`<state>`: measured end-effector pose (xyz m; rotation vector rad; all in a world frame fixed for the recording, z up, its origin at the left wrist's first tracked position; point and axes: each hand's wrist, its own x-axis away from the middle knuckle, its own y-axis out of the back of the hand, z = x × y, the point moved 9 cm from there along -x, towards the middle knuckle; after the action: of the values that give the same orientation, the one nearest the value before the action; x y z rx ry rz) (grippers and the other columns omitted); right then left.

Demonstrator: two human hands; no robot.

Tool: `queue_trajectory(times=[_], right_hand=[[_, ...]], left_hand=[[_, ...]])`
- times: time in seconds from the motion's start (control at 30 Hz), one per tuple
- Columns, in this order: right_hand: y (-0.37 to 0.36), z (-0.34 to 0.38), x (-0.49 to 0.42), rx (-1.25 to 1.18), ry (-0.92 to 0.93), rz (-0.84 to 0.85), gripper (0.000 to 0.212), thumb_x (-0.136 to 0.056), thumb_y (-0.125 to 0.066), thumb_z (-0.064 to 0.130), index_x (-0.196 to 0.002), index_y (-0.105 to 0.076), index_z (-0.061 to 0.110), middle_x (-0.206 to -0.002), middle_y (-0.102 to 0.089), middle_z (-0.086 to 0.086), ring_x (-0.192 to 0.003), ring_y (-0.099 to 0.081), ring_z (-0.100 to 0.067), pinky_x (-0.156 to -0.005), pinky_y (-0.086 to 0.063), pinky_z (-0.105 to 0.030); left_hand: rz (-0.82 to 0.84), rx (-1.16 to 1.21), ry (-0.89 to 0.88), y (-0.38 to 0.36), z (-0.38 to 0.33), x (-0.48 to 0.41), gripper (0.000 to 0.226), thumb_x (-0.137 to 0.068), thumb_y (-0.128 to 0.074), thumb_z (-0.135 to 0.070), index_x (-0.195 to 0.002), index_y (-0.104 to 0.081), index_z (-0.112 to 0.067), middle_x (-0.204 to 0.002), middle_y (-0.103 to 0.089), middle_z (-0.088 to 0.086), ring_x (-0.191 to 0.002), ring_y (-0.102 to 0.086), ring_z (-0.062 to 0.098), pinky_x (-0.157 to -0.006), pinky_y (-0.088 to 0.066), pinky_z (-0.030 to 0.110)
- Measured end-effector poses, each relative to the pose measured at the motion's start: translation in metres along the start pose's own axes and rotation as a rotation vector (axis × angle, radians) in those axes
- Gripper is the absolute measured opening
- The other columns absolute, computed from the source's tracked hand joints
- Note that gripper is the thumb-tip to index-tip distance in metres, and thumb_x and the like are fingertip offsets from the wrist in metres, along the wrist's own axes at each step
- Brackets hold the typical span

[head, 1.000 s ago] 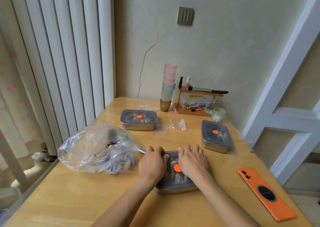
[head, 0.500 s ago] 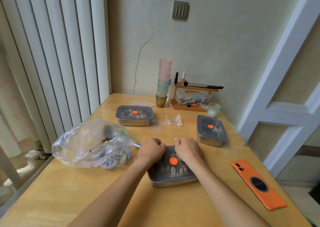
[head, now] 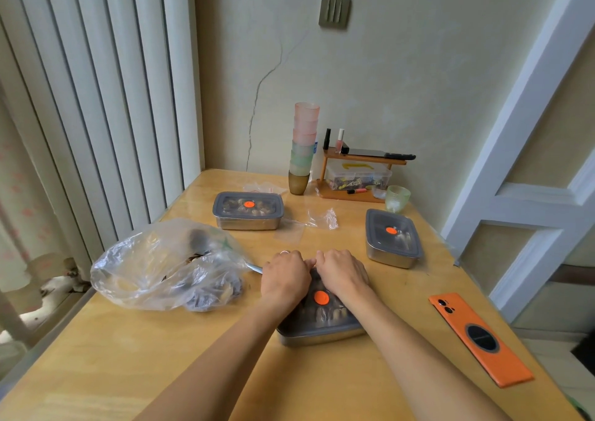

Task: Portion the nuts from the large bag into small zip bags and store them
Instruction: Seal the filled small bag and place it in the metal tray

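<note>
A steel container with a grey lid and orange dot [head: 322,316] sits on the wooden table [head: 161,356] in front of me, with nuts showing through the lid. My left hand [head: 285,275] and my right hand [head: 343,272] rest curled on its far edge, pressing the lid, fingers touching each other. To the left lies the large clear bag [head: 167,266] with dark nuts at its bottom and a metal handle [head: 254,267] sticking out. Two more lidded containers stand at the back left [head: 248,209] and right [head: 392,237]. Empty small zip bags [head: 318,219] lie between them.
An orange phone [head: 479,338] lies face down at the right edge. At the back wall stand stacked plastic cups [head: 302,150], a small wooden shelf with a clear box [head: 357,176] and a green glass cup [head: 397,197]. A door frame is to the right.
Both hands have slid from flat on the lid towards its far edge and curled into fists there. The camera has tilted and moved slightly.
</note>
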<state>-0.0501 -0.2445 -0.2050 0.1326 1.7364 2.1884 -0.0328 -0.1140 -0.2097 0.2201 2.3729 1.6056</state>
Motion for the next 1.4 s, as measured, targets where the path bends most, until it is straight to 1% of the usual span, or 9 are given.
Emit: queue_trajectory(times=[0.17, 0.3, 0.47, 0.67, 0.8, 0.9, 0.97, 1.1, 1.4], right_hand=[[0.005, 0.003, -0.001, -0.056, 0.052, -0.047, 0.043, -0.107, -0.038, 0.034, -0.092, -0.069, 0.007, -0.103, -0.070, -0.017, -0.095, -0.063, -0.036, -0.070, -0.037, -0.034], [0.013, -0.018, 0.003, -0.287, 0.086, 0.031, 0.031, -0.108, -0.047, 0.033, -0.086, -0.050, 0.013, -0.086, -0.062, 0.005, -0.069, -0.054, -0.013, -0.059, -0.038, -0.024], [-0.008, -0.058, 0.014, -0.136, -0.194, 0.124, 0.072, -0.106, -0.016, 0.060, -0.094, -0.066, 0.010, -0.099, -0.066, -0.015, -0.094, -0.063, -0.032, -0.078, -0.050, -0.039], [0.005, -0.057, 0.007, -0.357, -0.197, 0.060, 0.058, -0.109, -0.023, 0.056, -0.071, -0.047, 0.019, -0.076, -0.052, -0.005, -0.087, -0.055, -0.029, -0.075, -0.040, -0.037], [0.025, -0.060, 0.013, -0.613, -0.292, -0.174, 0.056, -0.110, -0.027, 0.051, -0.088, -0.060, 0.011, -0.099, -0.064, -0.012, -0.101, -0.051, -0.030, -0.086, -0.038, -0.040], [0.025, -0.058, 0.024, -0.758, -0.335, -0.240, 0.052, -0.110, -0.029, 0.050, -0.081, -0.059, 0.019, -0.093, -0.061, -0.008, -0.104, -0.056, -0.034, -0.091, -0.044, -0.048], [0.026, -0.054, 0.031, -0.835, -0.339, -0.223, 0.055, -0.110, -0.030, 0.051, -0.109, -0.070, 0.014, -0.118, -0.065, -0.014, -0.123, -0.055, -0.038, -0.103, -0.042, -0.048], [0.022, -0.044, 0.043, -1.044, -0.349, -0.005, 0.071, -0.105, -0.032, 0.066, -0.156, -0.042, 0.018, -0.160, -0.043, -0.007, -0.148, -0.038, -0.030, -0.118, -0.031, -0.044], [0.019, -0.043, 0.048, -0.946, -0.300, -0.004, 0.085, -0.106, -0.031, 0.062, -0.140, -0.044, -0.015, -0.147, -0.050, -0.029, -0.135, -0.048, -0.044, -0.111, -0.041, -0.052]], left_hand=[[-0.008, 0.081, -0.052, 0.007, -0.002, 0.003, 0.043, -0.108, -0.041, -0.042, -0.106, -0.064, -0.006, -0.112, -0.065, 0.015, -0.111, -0.059, 0.034, -0.089, -0.047, 0.043], [-0.078, -0.006, -0.056, 0.013, 0.003, 0.020, 0.038, -0.105, -0.042, -0.043, -0.118, -0.055, -0.011, -0.122, -0.058, 0.012, -0.120, -0.051, 0.031, -0.097, -0.045, 0.041], [-0.022, 0.003, 0.307, 0.009, 0.034, 0.058, 0.060, -0.103, -0.035, -0.061, -0.123, -0.049, -0.007, -0.124, -0.063, 0.011, -0.118, -0.062, 0.030, -0.090, -0.051, 0.037], [-0.155, 0.292, 0.235, 0.023, 0.037, 0.050, 0.052, -0.104, -0.042, -0.056, -0.111, -0.051, -0.006, -0.113, -0.066, 0.017, -0.106, -0.064, 0.037, -0.087, -0.051, 0.041], [-0.267, 0.751, 0.240, 0.026, 0.041, 0.046, 0.036, -0.103, -0.045, -0.052, -0.103, -0.046, -0.016, -0.104, -0.062, 0.014, -0.098, -0.058, 0.036, -0.083, -0.045, 0.043], [-0.258, 0.977, 0.275, 0.020, 0.049, 0.047, 0.034, -0.104, -0.043, -0.055, -0.096, -0.050, -0.024, -0.091, -0.066, -0.002, -0.091, -0.062, 0.024, -0.077, -0.042, 0.038], [-0.269, 0.984, 0.274, 0.021, 0.051, 0.048, 0.033, -0.103, -0.043, -0.057, -0.095, -0.055, -0.027, -0.089, -0.067, -0.009, -0.090, -0.062, 0.017, -0.077, -0.042, 0.036], [-0.318, 1.006, 0.215, 0.021, 0.050, 0.049, 0.033, -0.105, -0.045, -0.054, -0.094, -0.063, -0.028, -0.087, -0.071, -0.011, -0.087, -0.065, 0.008, -0.080, -0.050, 0.035], [-0.312, 1.005, 0.191, 0.019, 0.053, 0.048, 0.031, -0.105, -0.046, -0.051, -0.105, -0.069, -0.030, -0.095, -0.073, -0.016, -0.097, -0.066, 0.005, -0.084, -0.049, 0.029]])
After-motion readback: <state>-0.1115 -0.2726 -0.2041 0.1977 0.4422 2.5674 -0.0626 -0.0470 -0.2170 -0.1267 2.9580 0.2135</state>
